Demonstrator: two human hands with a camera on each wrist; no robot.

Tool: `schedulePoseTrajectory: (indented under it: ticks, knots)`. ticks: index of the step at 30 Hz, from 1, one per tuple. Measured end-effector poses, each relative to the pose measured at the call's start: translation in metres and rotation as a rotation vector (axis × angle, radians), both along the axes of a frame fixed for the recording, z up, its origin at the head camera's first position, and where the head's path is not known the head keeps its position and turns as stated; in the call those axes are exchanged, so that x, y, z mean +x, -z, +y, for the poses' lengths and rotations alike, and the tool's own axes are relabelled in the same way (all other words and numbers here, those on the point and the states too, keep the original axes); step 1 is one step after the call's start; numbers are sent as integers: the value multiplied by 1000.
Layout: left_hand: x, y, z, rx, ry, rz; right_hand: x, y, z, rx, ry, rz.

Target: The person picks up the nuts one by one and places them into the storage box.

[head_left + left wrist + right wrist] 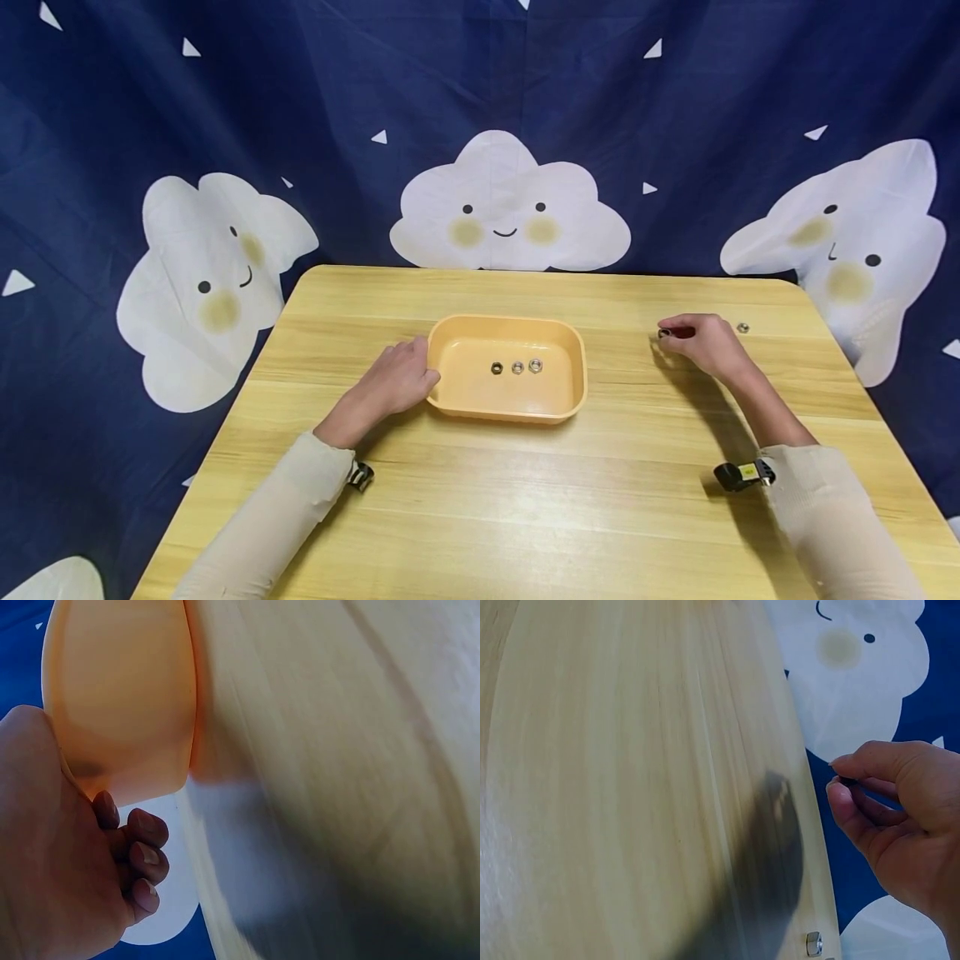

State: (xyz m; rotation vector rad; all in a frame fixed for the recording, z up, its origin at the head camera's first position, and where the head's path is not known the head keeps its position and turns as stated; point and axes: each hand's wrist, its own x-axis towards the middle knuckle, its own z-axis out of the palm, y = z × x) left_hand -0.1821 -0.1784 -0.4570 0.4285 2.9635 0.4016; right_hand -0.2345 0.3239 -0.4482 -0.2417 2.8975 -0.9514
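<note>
A shallow peach-orange plastic tray (pixel 468 396) sits at the middle of the table. My left hand (pixel 397 377) grips its left end, thumb over the rim; in the left wrist view the fingers curl at the tray's wall (pixel 124 697). Three hex nuts lie in a row on the tray's floor: a dark nut (pixel 497 368), then two silver ones, the nearer silver nut (pixel 517 367) and the rightmost nut (pixel 536 366). Off to the right, my right hand (pixel 708 343) pinches another dark nut (pixel 664 333) between thumb and fingertips, held above the table; fingers mostly hide it in the right wrist view.
One silver nut (pixel 743 327) lies on the wooden table (pixel 525 500) just right of my right hand, near the far right corner. A dark blue curtain (pixel 337 83) with smiling clouds hangs behind the table's back edge. Both wrists wear small black cameras.
</note>
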Motion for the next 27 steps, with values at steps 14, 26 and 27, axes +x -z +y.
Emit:
schedulePoseTrajectory:
  ticks: [14,26,27]
  knots:
    - [-1,-1,0,4,13,5,7,-13,-18,-62,-28,67]
    - [-1,0,0,2,21,18,8,-19,-29,-72,-54,41]
    - [-1,0,0,3,22,17,8,-20,-30,-71,-55,40]
